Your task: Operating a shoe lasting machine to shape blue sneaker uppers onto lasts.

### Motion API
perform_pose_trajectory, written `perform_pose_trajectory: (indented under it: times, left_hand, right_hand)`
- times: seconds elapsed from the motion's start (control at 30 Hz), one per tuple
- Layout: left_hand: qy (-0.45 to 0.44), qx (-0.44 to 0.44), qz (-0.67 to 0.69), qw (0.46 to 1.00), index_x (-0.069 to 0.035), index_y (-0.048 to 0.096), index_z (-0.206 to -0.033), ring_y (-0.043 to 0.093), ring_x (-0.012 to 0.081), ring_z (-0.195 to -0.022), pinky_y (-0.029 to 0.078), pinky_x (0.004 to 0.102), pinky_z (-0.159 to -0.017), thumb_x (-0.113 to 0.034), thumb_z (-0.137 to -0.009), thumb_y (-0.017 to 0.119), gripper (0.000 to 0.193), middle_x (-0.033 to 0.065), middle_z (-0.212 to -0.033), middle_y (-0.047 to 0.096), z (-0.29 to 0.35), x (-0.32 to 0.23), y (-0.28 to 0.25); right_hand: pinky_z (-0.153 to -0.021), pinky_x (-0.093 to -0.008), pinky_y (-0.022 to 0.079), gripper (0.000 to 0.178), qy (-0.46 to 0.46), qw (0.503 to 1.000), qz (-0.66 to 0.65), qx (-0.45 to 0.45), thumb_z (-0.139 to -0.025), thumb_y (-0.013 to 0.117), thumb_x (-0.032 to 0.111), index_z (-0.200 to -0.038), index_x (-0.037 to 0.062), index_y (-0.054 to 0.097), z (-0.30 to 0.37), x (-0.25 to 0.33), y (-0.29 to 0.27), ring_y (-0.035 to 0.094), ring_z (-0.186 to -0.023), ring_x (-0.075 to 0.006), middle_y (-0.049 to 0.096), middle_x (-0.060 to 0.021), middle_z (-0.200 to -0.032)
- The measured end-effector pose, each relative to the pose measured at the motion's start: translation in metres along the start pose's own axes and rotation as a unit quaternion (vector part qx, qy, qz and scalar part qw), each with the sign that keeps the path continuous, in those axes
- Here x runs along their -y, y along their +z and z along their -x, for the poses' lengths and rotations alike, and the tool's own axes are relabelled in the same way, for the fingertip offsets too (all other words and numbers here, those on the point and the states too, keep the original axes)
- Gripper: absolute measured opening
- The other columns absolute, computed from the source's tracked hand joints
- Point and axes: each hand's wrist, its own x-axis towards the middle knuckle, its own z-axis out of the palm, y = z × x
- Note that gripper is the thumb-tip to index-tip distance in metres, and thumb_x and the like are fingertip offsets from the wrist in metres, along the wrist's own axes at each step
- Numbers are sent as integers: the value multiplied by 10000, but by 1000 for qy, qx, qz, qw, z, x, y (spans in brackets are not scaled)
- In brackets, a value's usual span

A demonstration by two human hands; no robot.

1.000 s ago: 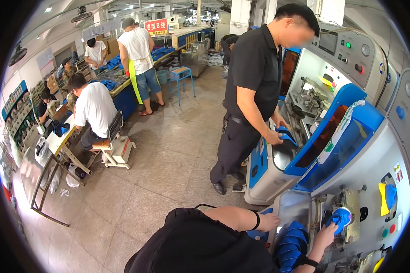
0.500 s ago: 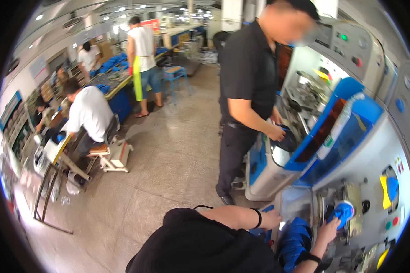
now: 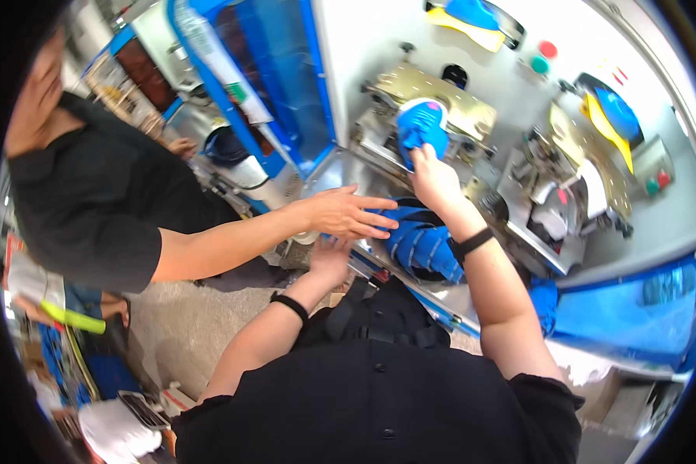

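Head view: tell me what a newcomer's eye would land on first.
The bright blue shoe piece on the brass-coloured machine fixture, upper middle, with the right hand pressed against it. Below it lies a stack of blue pieces, where a co-worker's hand reaches in from the left, above the left hand.

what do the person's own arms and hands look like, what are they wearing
Both forearms are bare, coming out of the short sleeves of a black shirt. The left hand has no glove, and a black band circles that wrist. The right hand is bare too, with a black strap like a watch band at its wrist. No rings can be made out.
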Motion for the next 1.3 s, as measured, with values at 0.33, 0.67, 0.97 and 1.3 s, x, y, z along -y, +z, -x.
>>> perform_pose_trajectory:
  times: [0.33,0.67,0.97,1.3]
  left_hand:
    - [-55,11,13,998,-46,333,-1444,338,282,-1377,239,563,-1119,-298,-771,729,821,146,-1486,334,18,-26,-3]
    - [15,25,529,848,41,554,-1241,648,149,-683,515,272,-617,-221,-876,696,471,79,-876,662,-7,-43,34]
    - [-180,112,698,684,21,590,-1086,674,154,-786,546,253,-659,-365,-917,651,426,82,-897,655,-45,-75,14]
    - [-232,60,686,687,72,617,-917,711,217,-727,565,289,-537,-170,-901,580,246,156,-876,706,-50,-84,29]
  right_hand:
    - [-744,-346,515,260,95,949,-232,-191,-869,645,135,-1105,53,571,95,-31,-48,652,-841,-270,598,-132,-986]
    - [-803,-405,507,518,310,931,-184,-59,-780,727,443,-1011,-1,595,200,-30,35,629,-913,-312,622,-170,-959]
    - [-862,-455,468,472,265,939,-216,-27,-769,745,299,-1027,-49,560,205,-32,64,583,-985,-413,606,-232,-1005]
    - [-807,-448,479,460,234,946,-227,-12,-764,756,302,-1013,-24,548,203,-23,70,591,-937,-407,603,-217,-950]
